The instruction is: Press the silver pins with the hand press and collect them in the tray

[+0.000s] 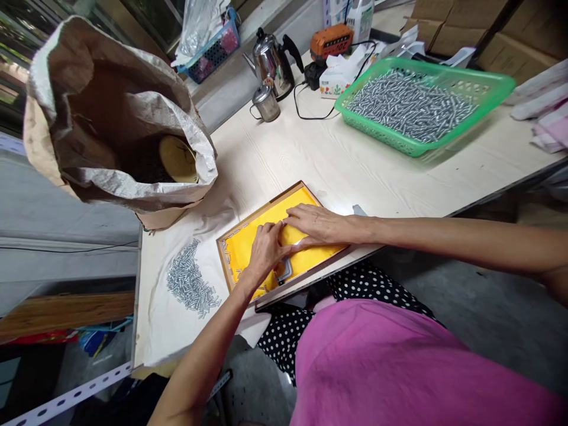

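Note:
A shallow brown-rimmed tray [224,262] lies near the table's front edge with a yellow sheet [242,244] in it. Small metal pins [226,253] are scattered along its left side. Over the middle of the sheet my left hand [267,249] has its fingers bent together, and what they hold is hidden. Touching it from the right is my right hand [316,223], its fingers stretched out low over the yellow surface and its thumb reaching toward the left hand. A grey object [284,270], partly covered, sits under my left hand.
Loose metal pins [190,283] lie heaped on white cloth at left. A large open sack [177,204] stands behind. A green basket [415,148] full of metal pieces is at back right. A kettle [270,56], lidded metal cup [266,105] and orange battery [331,42] stand along the back.

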`<state>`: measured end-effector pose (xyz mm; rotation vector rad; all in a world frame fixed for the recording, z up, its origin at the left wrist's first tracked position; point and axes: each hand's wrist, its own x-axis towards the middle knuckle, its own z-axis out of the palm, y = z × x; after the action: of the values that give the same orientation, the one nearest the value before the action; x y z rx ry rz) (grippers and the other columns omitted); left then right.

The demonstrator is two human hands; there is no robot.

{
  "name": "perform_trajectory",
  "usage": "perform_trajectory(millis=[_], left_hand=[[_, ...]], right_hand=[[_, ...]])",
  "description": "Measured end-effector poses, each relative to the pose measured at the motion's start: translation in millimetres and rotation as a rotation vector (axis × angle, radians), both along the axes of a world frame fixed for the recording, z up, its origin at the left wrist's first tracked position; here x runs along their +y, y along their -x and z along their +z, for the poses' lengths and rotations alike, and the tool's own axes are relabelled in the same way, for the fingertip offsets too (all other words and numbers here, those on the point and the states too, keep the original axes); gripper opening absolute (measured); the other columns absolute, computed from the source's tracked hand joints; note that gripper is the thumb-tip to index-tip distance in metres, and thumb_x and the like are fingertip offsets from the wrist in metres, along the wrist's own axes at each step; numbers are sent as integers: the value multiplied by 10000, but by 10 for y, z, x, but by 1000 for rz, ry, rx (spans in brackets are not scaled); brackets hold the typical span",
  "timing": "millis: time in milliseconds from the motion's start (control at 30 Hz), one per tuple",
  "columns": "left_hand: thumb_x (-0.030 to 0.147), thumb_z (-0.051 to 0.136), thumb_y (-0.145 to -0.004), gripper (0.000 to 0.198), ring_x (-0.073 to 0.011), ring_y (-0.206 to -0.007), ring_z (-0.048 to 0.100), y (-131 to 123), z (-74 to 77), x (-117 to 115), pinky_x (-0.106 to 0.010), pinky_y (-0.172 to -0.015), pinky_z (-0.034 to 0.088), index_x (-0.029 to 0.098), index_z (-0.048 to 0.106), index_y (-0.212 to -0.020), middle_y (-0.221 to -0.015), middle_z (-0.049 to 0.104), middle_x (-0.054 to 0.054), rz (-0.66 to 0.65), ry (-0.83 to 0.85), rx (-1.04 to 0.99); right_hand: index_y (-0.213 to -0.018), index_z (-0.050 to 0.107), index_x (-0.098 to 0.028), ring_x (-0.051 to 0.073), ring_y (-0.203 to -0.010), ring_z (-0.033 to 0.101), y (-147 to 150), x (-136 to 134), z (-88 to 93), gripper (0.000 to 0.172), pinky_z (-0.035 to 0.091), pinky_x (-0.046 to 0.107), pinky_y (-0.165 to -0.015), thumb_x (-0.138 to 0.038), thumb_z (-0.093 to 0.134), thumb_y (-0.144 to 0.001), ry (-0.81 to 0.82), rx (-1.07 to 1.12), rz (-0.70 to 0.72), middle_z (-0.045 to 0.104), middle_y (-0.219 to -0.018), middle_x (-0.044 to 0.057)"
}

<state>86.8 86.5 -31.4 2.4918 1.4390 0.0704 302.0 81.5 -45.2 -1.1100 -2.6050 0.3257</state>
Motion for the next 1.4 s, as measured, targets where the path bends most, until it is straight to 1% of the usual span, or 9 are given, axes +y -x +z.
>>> perform_trajectory(millis=[200,367,533,767,867,967,1133,1267,1400], left_hand=[[128,584,-904,360,-227,-990,627,223,-127,209,-359,-925,522,198,682,-1243,-1018,659,-75,39,-1,-94],[115,547,-930,314,-221,-938,613,314,-50,123,-365,-879,527,172,679,-1210,-1000,634,-87,99,-160,-173],[119,497,-972,267,-211,-932,572,561,197,-330,-330,-796,498,218,725,-1071,-1013,602,-83,-132,-337,-144],[111,482,-992,341,-212,-885,555,822,150,-711,-317,-725,483,251,678,-1233,-1048,628,-85,-379,-123,165],[110,489,-985,249,-233,-900,536,991,190,-725,-349,-746,491,206,718,-968,-1036,628,-99,-399,-48,231],[88,451,-980,286,-233,-886,525,1133,255,-765,-344,-737,494,188,701,-885,-971,620,-99,-358,-24,221],[133,500,-979,325,-238,-1012,532,1051,293,-853,-382,-882,504,222,677,-1237,-1213,649,-95,-359,24,121],[136,529,-974,215,-225,-962,538,1068,312,-825,-365,-862,499,207,731,-950,-1101,698,-67,-357,97,196],[115,514,-952,238,-239,-950,553,1455,349,-667,-361,-820,509,192,728,-881,-998,680,-87,-68,-74,269]], right_hand=[[-980,676,-171,280,-1053,509,115,-108,1,145,403,397,-832,-288,592,-990,-8,-164,62,656,-1015,103],[-1001,629,-168,234,-983,530,162,-220,-55,202,392,388,-862,-80,448,-992,-62,-145,73,650,-988,85],[-1035,616,-141,202,-880,562,101,-120,-91,257,403,340,-732,-88,365,-1019,34,-163,39,655,-1014,105],[-1014,613,-160,203,-848,552,114,-119,-244,269,409,334,-700,-85,355,-1000,-65,-113,1,653,-971,103],[-986,603,-167,206,-832,545,109,-137,-249,256,387,333,-675,-94,359,-999,-67,-129,-14,641,-943,95],[-970,592,-182,204,-804,531,100,-148,-225,233,371,329,-656,-96,375,-984,-59,-121,-38,627,-910,87],[-966,569,-197,198,-808,550,85,-191,-210,207,368,312,-646,-109,383,-984,7,-115,-60,616,-950,84],[-960,553,-201,172,-780,562,70,-217,-256,175,355,283,-628,-111,405,-981,8,-113,-72,594,-942,59],[-931,537,-205,164,-799,587,81,-233,-338,176,361,272,-638,-100,405,-982,18,-84,-87,579,-934,45]])
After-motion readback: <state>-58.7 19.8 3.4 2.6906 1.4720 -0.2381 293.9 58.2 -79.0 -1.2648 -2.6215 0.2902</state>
